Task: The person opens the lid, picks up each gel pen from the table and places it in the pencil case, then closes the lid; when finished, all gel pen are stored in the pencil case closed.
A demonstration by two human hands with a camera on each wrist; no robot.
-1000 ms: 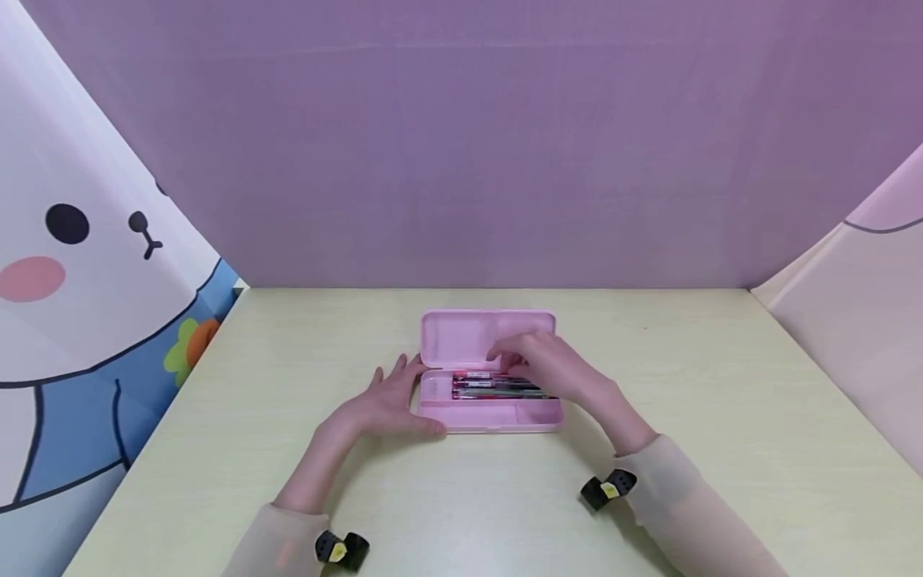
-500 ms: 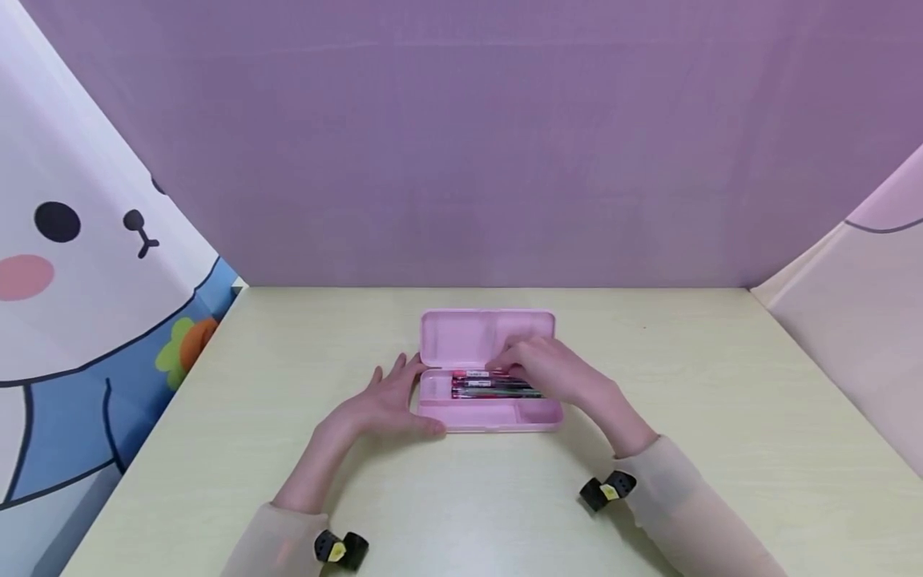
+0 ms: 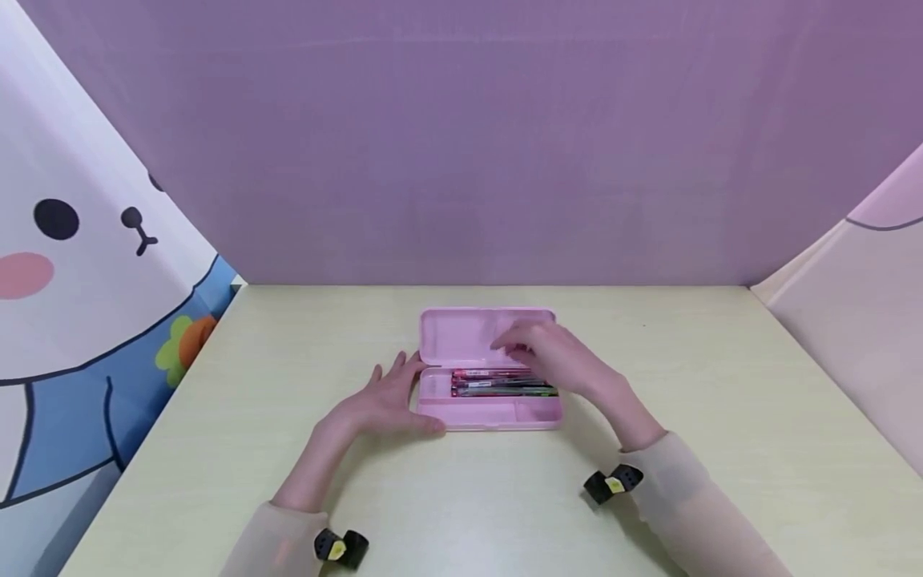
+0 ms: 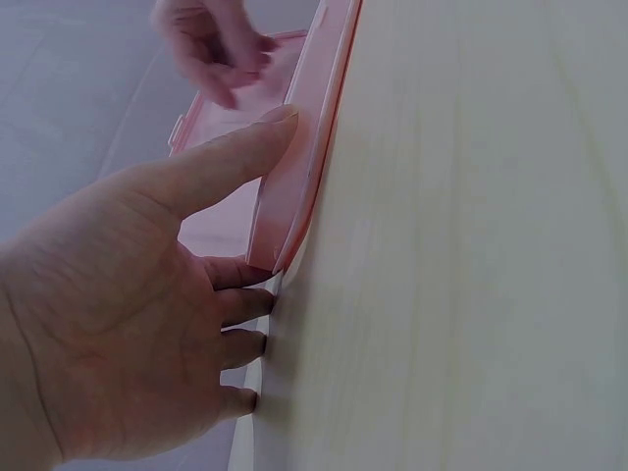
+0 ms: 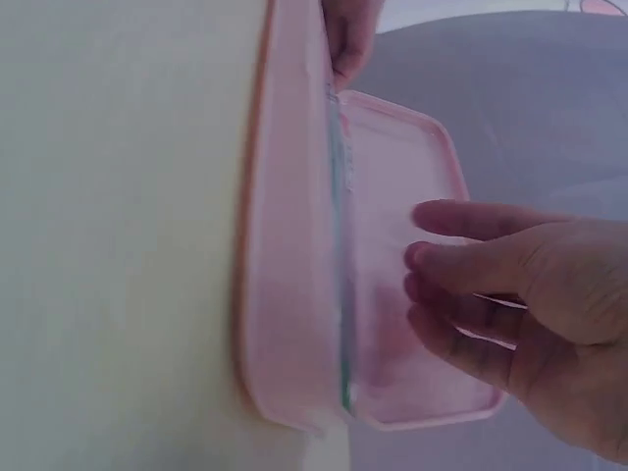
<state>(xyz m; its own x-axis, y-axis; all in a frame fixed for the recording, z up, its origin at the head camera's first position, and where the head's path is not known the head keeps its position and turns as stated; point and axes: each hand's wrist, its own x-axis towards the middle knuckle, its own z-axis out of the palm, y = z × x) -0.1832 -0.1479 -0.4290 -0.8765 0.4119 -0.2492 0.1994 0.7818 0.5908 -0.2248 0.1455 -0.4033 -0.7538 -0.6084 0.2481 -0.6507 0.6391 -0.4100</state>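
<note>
A pink pencil case (image 3: 469,414) lies unfolded on the table, its lid (image 3: 457,335) laid back behind the base. Several pens (image 3: 497,389) with dark, red and green parts lie side by side in the rear compartment. My left hand (image 3: 385,403) holds the case's left end, thumb along the front wall (image 4: 289,186) and the other fingers spread at the end and back corner. Over the lid and the pens' right ends hovers my right hand (image 3: 551,353), fingers loosely bent with nothing between them in the right wrist view. It hides part of the lid.
The pale wooden table (image 3: 692,401) extends around the case. A purple backdrop (image 3: 490,160) rises behind it, with a cartoon-printed cloth (image 3: 86,320) on the left and a pale cloth (image 3: 865,320) on the right. Each sleeve carries a small black camera (image 3: 613,485).
My right hand has come down to the pens, then lifted up off them and slightly right, baring their right ends. The left hand stays at the case.
</note>
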